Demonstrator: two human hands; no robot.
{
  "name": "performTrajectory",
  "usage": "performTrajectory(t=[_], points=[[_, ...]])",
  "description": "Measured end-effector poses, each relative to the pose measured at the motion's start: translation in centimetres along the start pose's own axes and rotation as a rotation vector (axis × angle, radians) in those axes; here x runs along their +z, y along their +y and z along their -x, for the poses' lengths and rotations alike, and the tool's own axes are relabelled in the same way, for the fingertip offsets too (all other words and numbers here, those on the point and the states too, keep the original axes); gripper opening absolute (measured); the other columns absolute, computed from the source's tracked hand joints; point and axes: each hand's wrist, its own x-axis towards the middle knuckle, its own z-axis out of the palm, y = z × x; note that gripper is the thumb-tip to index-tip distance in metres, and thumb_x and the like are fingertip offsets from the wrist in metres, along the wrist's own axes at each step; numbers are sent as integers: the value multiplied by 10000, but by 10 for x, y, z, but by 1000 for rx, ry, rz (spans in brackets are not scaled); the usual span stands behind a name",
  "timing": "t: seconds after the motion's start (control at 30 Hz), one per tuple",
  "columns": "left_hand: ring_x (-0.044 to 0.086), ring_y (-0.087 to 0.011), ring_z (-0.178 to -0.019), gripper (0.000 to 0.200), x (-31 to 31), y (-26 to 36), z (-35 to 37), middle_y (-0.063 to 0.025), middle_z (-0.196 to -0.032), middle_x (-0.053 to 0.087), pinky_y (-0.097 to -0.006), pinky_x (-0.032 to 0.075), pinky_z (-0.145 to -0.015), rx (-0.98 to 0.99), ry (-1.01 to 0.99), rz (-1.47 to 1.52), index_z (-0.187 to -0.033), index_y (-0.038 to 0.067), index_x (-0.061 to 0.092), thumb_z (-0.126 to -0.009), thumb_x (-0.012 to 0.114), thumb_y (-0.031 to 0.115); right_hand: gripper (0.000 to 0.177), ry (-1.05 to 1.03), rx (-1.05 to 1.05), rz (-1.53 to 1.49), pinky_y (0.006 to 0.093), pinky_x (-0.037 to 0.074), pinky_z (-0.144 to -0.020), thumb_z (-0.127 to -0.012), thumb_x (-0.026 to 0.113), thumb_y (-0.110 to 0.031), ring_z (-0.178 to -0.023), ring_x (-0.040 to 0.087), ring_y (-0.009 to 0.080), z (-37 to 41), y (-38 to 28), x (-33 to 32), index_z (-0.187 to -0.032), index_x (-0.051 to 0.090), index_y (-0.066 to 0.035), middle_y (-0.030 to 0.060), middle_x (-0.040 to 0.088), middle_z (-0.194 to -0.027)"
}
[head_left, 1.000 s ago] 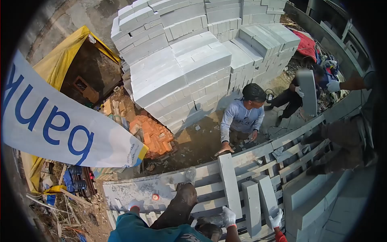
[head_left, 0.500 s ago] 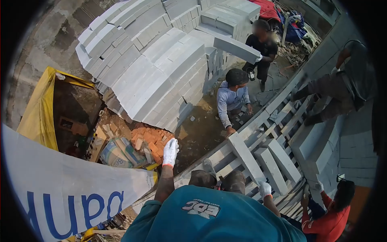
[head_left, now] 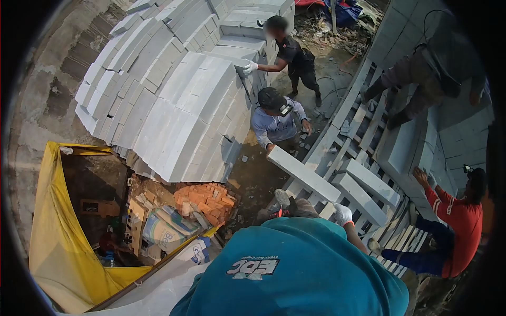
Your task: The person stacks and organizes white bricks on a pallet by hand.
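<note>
My right hand, in a white glove, is at the near end of a long light-grey concrete block, its fingers closed against that end. At the block's far end, a person in a grey hoodie has one hand on it. The block slants above the wooden slats. Beside it, two similar blocks lie on the slats near my right hand. My left hand is out of view; my teal shirt fills the bottom.
A tall stack of blocks stands at left, where a person in black touches it. Slatted wooden planks run along the right. A person in red faces the block wall. Orange bricks and a yellow tarp lie left.
My left hand has gone from view. The block between me and the hooded person has swung to a flatter slant in view. The person in black no longer carries a block; the person in red reaches the wall.
</note>
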Motion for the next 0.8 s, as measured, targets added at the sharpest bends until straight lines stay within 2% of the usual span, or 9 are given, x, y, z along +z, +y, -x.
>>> performTrajectory(t=[0.13, 0.27, 0.33, 0.4, 0.43, 0.63, 0.7, 0.77, 0.8], points=[[549, -155, -680, 316, -9, -12, -2, -45, -814, 604, -300, 455, -589, 9, 71, -65, -1055, 81, 613, -901, 563, 352, 341, -12, -155, 194, 329, 387, -514, -812, 629, -387, -593, 519, 176, -28, -44, 23, -876, 616, -53, 53, 558, -720], [556, -163, -661, 318, -20, 17, -33, -47, -801, 598, -307, 457, -580, -33, 118, 570, -1025, 71, 616, -902, 555, 358, 246, -52, -123, 114, 316, 342, -456, -790, 656, -297, -475, 442, 145, -7, -100, 65, -758, 596, -60, 23, 451, -569], [444, -82, -550, 271, -23, 113, 24, 26, -746, 525, -251, 357, -444, 91, 322, 888, -1049, 70, 610, -891, 602, 289, 246, -104, -133, 145, 313, 338, -447, -790, 660, -294, -466, 439, 149, -14, -111, 82, -756, 584, -62, 19, 455, -579], [567, -154, -871, 440, -35, 140, 22, -24, -1063, 591, -313, 481, -720, 227, 242, 824, -1231, 73, 535, -905, 576, 366, 247, -150, -112, 106, 308, 343, -439, -785, 673, -293, -459, 449, 152, -22, -117, 94, -761, 571, -70, 9, 471, -616], [494, -65, -663, 307, -34, 163, 35, 40, -860, 604, -220, 401, -545, 248, 291, 965, -1108, 60, 603, -896, 599, 283, 247, -169, -124, 135, 308, 343, -439, -785, 673, -293, -459, 449, 152, -22, -121, 99, -761, 571, -70, 9, 471, -616], [486, -89, -562, 345, -16, 138, 19, -9, -709, 587, -251, 390, -494, 195, 340, 792, -1066, 38, 636, -883, 618, 331, 239, -144, -161, 318, 313, 354, -430, -780, 674, -299, -461, 461, 146, -27, -124, 103, -778, 558, -90, 0, 458, -601], [559, -145, -804, 346, -11, 104, 27, -23, -990, 624, -303, 460, -664, 5, 250, 669, -1134, 81, 619, -910, 574, 340, 237, -182, -116, 293, 307, 350, -424, -783, 661, -305, -464, 464, 136, -32, -122, 91, -800, 561, -91, 0, 466, -616], [542, -157, -599, 374, 3, 71, 50, -60, -700, 598, -317, 426, -554, 42, 346, 615, -1004, 20, 660, -875, 593, 364, 260, -170, -183, 341, 289, 374, -449, -787, 646, -304, -474, 490, 138, -21, -121, 73, -776, 575, -54, 13, 503, -616], [594, -219, -686, 420, 14, 50, 56, -105, -811, 644, -343, 447, -624, -3, 369, 356, -1018, 30, 663, -880, 559, 413, 268, -282, -276, 263, 281, 391, -466, -785, 637, -284, -489, 503, 136, -17, -119, 61, -731, 576, -29, 28, 528, -615]])
